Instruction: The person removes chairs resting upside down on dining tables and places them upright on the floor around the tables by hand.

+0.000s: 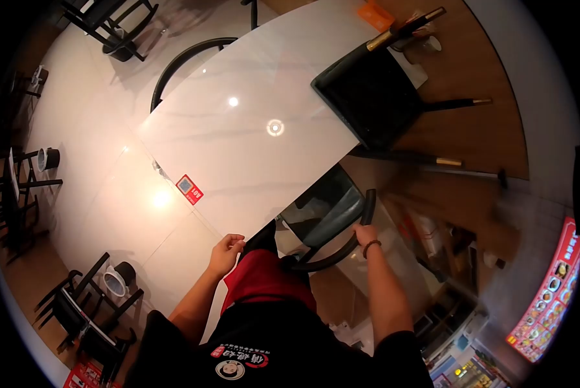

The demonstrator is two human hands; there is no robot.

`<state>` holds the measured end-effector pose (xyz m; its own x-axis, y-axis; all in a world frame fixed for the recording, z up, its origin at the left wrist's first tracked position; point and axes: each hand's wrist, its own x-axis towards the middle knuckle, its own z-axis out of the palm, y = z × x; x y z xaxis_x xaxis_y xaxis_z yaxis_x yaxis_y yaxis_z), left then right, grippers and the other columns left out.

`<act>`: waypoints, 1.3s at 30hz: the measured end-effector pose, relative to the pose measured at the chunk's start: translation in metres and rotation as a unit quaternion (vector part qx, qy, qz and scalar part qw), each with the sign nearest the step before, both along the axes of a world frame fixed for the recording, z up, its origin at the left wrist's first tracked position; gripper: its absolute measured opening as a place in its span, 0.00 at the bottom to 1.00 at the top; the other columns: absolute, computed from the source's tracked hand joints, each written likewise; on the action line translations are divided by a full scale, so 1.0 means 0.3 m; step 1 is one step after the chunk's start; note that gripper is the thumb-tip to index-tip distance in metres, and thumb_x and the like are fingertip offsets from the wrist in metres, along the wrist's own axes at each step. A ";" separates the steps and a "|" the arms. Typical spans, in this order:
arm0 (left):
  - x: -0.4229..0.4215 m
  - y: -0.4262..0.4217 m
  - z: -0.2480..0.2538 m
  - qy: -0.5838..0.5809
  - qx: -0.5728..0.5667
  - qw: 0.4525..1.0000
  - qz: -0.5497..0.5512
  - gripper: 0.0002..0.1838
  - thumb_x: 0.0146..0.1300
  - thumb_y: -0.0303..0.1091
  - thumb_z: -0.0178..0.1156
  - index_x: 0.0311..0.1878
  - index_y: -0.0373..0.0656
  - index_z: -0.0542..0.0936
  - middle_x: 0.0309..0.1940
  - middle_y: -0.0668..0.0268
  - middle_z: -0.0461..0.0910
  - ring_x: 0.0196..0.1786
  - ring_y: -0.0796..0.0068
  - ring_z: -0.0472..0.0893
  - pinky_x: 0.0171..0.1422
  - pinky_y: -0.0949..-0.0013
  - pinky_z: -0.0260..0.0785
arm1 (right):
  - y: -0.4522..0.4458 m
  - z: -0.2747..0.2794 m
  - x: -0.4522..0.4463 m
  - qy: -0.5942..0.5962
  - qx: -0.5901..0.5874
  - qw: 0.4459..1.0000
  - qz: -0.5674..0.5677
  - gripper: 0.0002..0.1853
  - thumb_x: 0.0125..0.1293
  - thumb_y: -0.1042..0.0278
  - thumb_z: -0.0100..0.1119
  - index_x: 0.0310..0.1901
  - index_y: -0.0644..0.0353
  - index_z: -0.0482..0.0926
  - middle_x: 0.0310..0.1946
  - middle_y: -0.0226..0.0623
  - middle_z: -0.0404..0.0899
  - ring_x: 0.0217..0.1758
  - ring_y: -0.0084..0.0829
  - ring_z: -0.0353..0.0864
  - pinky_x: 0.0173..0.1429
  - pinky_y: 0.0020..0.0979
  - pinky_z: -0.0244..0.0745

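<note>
My right hand (366, 236) is closed around the curved black back rail of a chair (368, 208). The chair's dark seat (334, 205) sits partly under the edge of a white table (251, 165). My left hand (226, 254) hangs just off the near corner of the table, its fingers loosely bent and slightly apart, with nothing visible in them. A red table card (189, 189) with a square code and "A01" lies by the table's left edge.
An upturned chair (377, 90) rests on the table's right side, legs outward. An orange item (375, 14) is at the far end. Black bins (119, 278) and more chairs (86, 317) stand on the left. A lit menu board (548, 291) hangs at right.
</note>
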<state>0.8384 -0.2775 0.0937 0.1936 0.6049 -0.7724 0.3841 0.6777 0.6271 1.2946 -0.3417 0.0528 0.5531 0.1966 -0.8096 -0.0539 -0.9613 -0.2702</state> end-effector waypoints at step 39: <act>0.635 -0.716 0.322 0.221 0.064 0.969 -0.087 0.08 0.57 0.27 0.72 0.37 0.35 0.83 0.39 0.62 0.87 0.44 0.73 0.85 0.53 0.67 0.79 | -0.142 -0.544 0.219 0.214 0.132 0.966 -0.065 0.36 0.60 0.72 0.65 0.67 0.62 0.57 0.53 0.51 0.72 0.53 0.49 0.80 0.52 0.48 0.84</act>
<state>1.0289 -0.4922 0.1903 -0.0316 0.6895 -0.7236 0.7357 0.5061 0.4502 1.3605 -0.3842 -0.1104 0.2136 0.3789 -0.9005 -0.3298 -0.8397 -0.4315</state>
